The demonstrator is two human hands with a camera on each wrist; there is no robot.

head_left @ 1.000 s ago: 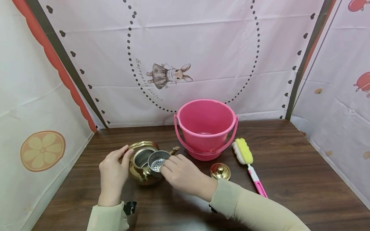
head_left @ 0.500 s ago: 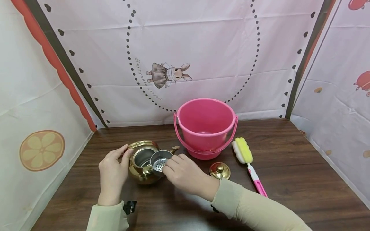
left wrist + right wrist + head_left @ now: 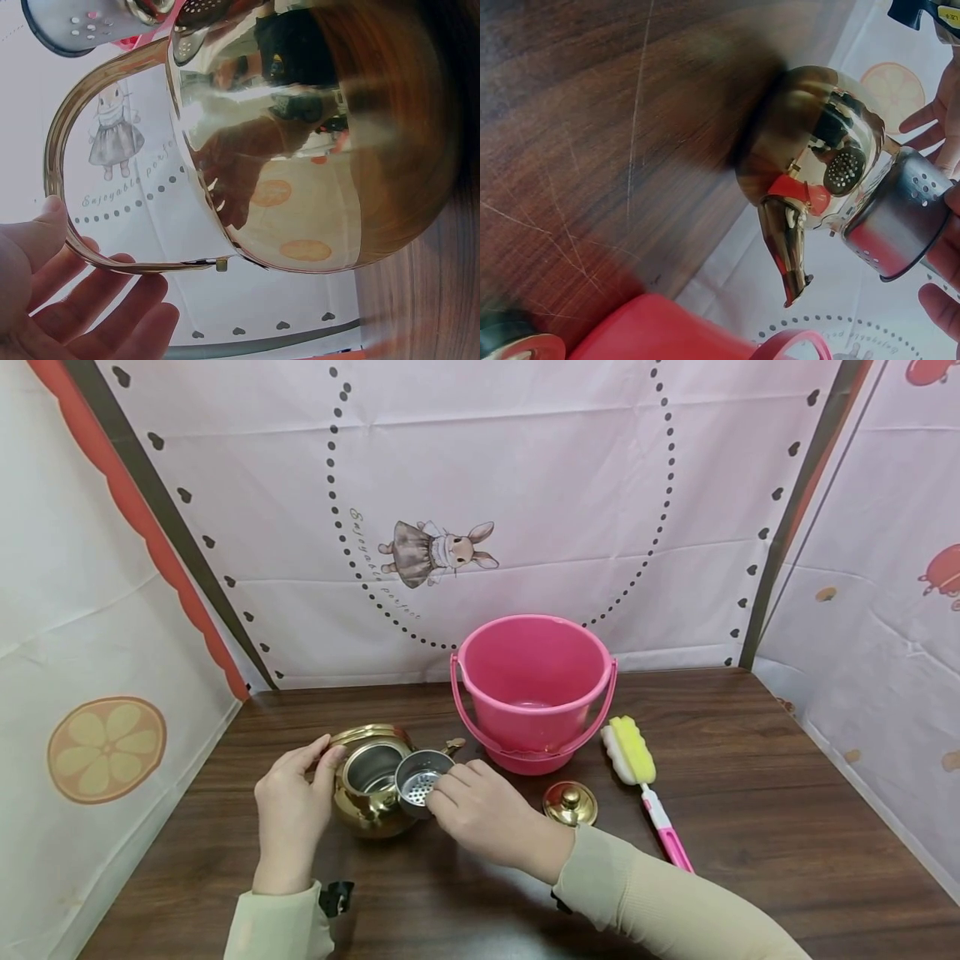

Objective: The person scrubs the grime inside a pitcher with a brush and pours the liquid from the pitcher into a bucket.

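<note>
Golden teapot (image 3: 367,820), round and mirror-polished, stands left of centre on the wood-grained counter (image 3: 757,793) in the head view, spout (image 3: 453,747) toward the right; the left hand (image 3: 294,814) pinches its hoop handle (image 3: 369,732), the right hand (image 3: 483,817) a tilted, perforated metal strainer (image 3: 417,781). In the left wrist view, the handle arches leftward. In the right wrist view, the spout points downward.

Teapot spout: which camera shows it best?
Right wrist: the spout shows whole, base to tip. Head shows only its end, past the strainer; in the left wrist view, I can't clearly make it out.
</note>
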